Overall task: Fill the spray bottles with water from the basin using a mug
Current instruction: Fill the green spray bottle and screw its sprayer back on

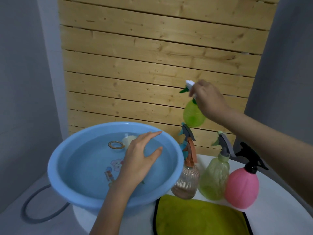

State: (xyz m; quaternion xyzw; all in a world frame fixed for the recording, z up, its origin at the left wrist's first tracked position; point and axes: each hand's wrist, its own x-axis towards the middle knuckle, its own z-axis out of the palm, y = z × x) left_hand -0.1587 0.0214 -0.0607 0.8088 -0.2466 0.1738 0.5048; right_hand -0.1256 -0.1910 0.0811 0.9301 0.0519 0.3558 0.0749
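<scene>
Okay, start of a fill cycle, I'd say. My right hand [208, 99] has its fingers curled round the white sprayer head of the bright green spray bottle [193, 116], which hangs in the air over the back edge of the table [279, 200], in front of the wooden slat panel [152, 56]. My left hand [140, 156] is flat over the blue basin [55, 180], fingers straight and spread, gripping nothing. The cream mug [129, 139] sits in the water just beyond those fingertips.

Next, probably: the head has to come off the green bottle, then scoop with the mug. The head looks still on.

Room: the basin takes the table's left edge and overhangs it. The peach bottle [187, 182], yellow-green bottle [214, 178] and pink bottle [242, 187] stand in a tight row beside the basin. A yellow cloth [199, 216] covers the near edge and looks like the only set-down spot.
</scene>
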